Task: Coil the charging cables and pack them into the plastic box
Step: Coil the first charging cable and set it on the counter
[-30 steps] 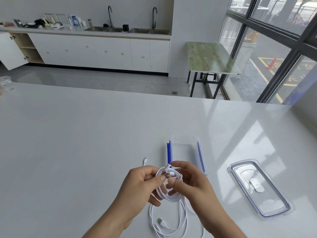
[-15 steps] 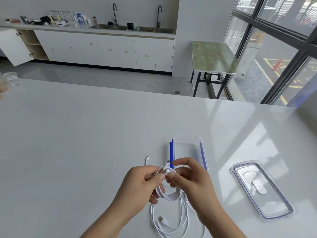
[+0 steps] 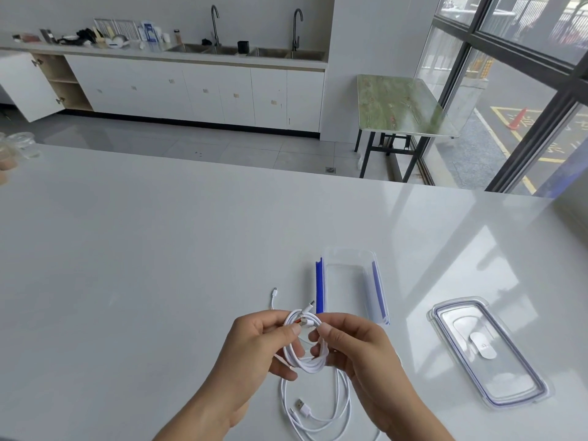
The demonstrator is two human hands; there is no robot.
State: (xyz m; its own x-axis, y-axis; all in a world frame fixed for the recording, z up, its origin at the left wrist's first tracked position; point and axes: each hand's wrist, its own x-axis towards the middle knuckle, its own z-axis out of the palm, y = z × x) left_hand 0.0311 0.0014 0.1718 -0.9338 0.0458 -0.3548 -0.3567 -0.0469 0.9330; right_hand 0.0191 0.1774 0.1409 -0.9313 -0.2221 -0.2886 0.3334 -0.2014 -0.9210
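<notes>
A white charging cable (image 3: 307, 361) wound into a small coil hangs between both hands above the white table. My left hand (image 3: 257, 348) pinches the coil's top left, and my right hand (image 3: 353, 351) pinches its top right next to the plug ends. A second white cable (image 3: 318, 412) lies loose on the table under my hands, its USB plug showing and one thin end reaching up to the left of the box. The clear plastic box (image 3: 350, 284) with blue side clips stands open just beyond my hands, nothing inside it.
The box's clear lid (image 3: 486, 351) lies flat on the table to the right. A clear cup (image 3: 22, 144) sits at the table's far left edge. Beyond the table are a tiled floor, white cabinets with sinks, and a green-topped side table (image 3: 401, 106).
The camera view shifted slightly. My fingers have worked along the top of the coil, and the plug ends now sit between both thumbs. The coil hangs a little looser.
</notes>
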